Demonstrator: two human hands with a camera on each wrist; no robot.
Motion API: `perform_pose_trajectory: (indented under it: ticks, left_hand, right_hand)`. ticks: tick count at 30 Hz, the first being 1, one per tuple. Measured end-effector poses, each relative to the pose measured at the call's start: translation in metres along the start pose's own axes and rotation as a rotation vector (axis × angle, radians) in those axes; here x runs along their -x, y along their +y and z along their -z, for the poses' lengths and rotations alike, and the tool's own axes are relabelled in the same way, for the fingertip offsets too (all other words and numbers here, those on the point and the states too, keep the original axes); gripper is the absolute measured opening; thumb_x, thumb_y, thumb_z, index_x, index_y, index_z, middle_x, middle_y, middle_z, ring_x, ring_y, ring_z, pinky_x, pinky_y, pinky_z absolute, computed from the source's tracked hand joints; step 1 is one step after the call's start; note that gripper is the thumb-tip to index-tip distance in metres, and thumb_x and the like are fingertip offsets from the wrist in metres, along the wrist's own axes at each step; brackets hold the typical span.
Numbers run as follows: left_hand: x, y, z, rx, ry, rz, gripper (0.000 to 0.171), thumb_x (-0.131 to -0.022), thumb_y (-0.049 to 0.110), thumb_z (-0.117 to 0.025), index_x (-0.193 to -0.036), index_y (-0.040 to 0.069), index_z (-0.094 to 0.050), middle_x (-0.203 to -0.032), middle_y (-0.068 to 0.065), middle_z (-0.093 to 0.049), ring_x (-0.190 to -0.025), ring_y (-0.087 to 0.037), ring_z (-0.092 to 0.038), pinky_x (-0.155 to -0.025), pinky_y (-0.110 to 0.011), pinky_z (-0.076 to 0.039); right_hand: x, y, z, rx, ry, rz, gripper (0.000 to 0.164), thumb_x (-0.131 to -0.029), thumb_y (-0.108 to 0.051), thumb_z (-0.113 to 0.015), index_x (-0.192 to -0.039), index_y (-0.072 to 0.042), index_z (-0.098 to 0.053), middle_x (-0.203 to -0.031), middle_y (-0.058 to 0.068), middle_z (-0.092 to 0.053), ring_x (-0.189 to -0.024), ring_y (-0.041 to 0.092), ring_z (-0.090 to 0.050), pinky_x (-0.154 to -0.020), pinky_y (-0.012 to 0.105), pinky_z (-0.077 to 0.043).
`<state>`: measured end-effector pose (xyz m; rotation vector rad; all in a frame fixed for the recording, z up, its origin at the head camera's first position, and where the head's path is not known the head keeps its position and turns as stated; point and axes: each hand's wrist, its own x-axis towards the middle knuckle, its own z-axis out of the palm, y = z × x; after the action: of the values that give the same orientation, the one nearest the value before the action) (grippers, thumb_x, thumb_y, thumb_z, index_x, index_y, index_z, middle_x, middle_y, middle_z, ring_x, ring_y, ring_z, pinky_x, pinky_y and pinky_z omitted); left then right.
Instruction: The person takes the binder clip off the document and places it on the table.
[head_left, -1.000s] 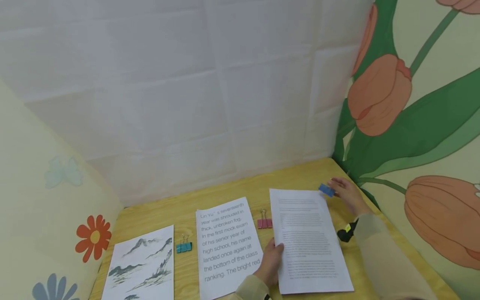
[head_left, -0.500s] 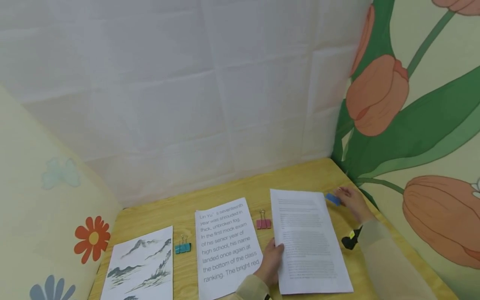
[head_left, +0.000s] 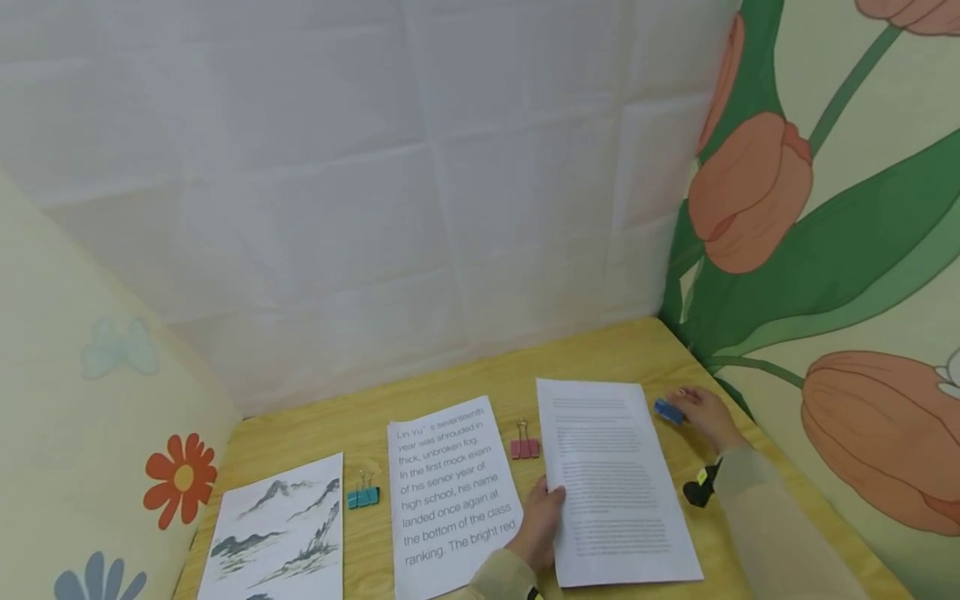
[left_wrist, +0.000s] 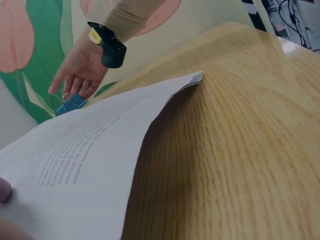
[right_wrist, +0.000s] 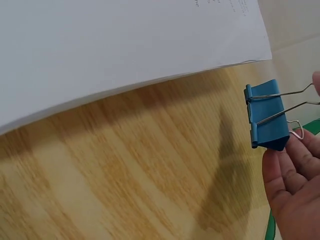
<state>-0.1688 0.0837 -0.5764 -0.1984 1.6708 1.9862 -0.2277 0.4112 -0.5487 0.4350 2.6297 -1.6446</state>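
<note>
A stack of printed sheets [head_left: 611, 483] is tilted up from the table, and my left hand [head_left: 537, 523] grips its left edge with the thumb on top. In the left wrist view that thumb [left_wrist: 5, 190] presses the paper at the frame's edge. My right hand [head_left: 707, 418] holds a blue binder clip [right_wrist: 269, 114] by its wire handles, just right of the stack's upper right side. Seen from the right wrist, the clip's mouth faces the sheets across a gap, with fingers [right_wrist: 295, 167] behind and below it.
Left of the stack lie a pink binder clip [head_left: 525, 449], a large-print page [head_left: 453, 500], a teal binder clip [head_left: 363, 497] and a mountain painting sheet [head_left: 277, 533]. The wooden table [head_left: 465, 379] meets a white back sheet and a tulip-painted wall [head_left: 847, 433] on the right.
My right hand has moved the blue binder clip right and down, away from the stack's top right corner, and the clip has turned. My left hand keeps its grip on the sheets.
</note>
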Motion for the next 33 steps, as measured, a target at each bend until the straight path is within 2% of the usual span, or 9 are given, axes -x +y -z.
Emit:
perform_pose_trajectory:
  ticks: [3, 12, 21, 28, 33]
  left_hand:
    - [-0.001, -0.002, -0.001, 0.000, -0.004, -0.014, 0.051, -0.107, 0.017, -0.045, -0.153, -0.003, -0.036, -0.111, -0.008, -0.067, -0.092, -0.022, -0.067, -0.082, -0.037, -0.055]
    - [-0.001, 0.000, -0.002, 0.006, -0.001, 0.002, 0.050, -0.107, 0.018, -0.045, -0.154, 0.000, -0.038, -0.113, -0.008, -0.067, -0.094, -0.021, -0.066, -0.082, -0.036, -0.055]
    - [-0.004, 0.001, -0.004, 0.010, -0.006, 0.010, 0.051, -0.108, 0.019, -0.043, -0.155, 0.001, -0.036, -0.113, -0.007, -0.067, -0.094, -0.021, -0.067, -0.082, -0.037, -0.055]
    - [-0.005, 0.000, -0.008, 0.035, -0.007, -0.002, 0.048, -0.108, 0.017, -0.043, -0.152, -0.001, -0.038, -0.111, -0.009, -0.067, -0.093, -0.022, -0.067, -0.081, -0.038, -0.056]
    - [-0.005, 0.002, -0.008, 0.028, -0.013, 0.019, 0.051, -0.108, 0.018, -0.043, -0.155, -0.001, -0.034, -0.113, -0.009, -0.067, -0.093, -0.022, -0.067, -0.081, -0.037, -0.055]
  right_hand:
    - [0.001, 0.001, 0.000, 0.029, 0.004, -0.012, 0.077, -0.108, -0.036, -0.053, -0.150, 0.022, -0.025, -0.154, 0.041, -0.030, -0.141, 0.053, -0.036, -0.113, 0.058, -0.037]
    - [-0.001, 0.008, -0.002, 0.005, 0.017, -0.052, 0.077, -0.107, -0.036, -0.054, -0.151, 0.020, -0.026, -0.155, 0.040, -0.030, -0.141, 0.052, -0.036, -0.114, 0.057, -0.035]
    - [-0.002, 0.013, -0.002, 0.038, 0.004, -0.054, 0.081, -0.107, -0.041, -0.052, -0.151, 0.021, -0.026, -0.155, 0.041, -0.030, -0.141, 0.054, -0.034, -0.116, 0.058, -0.031]
    - [-0.002, 0.015, -0.004, 0.085, 0.016, -0.044, 0.078, -0.106, -0.039, -0.052, -0.149, 0.022, -0.029, -0.153, 0.041, -0.031, -0.139, 0.055, -0.036, -0.114, 0.058, -0.033]
    - [-0.002, 0.018, -0.006, 0.064, 0.019, -0.059, 0.079, -0.106, -0.040, -0.052, -0.150, 0.021, -0.028, -0.153, 0.041, -0.032, -0.139, 0.054, -0.036, -0.115, 0.058, -0.033]
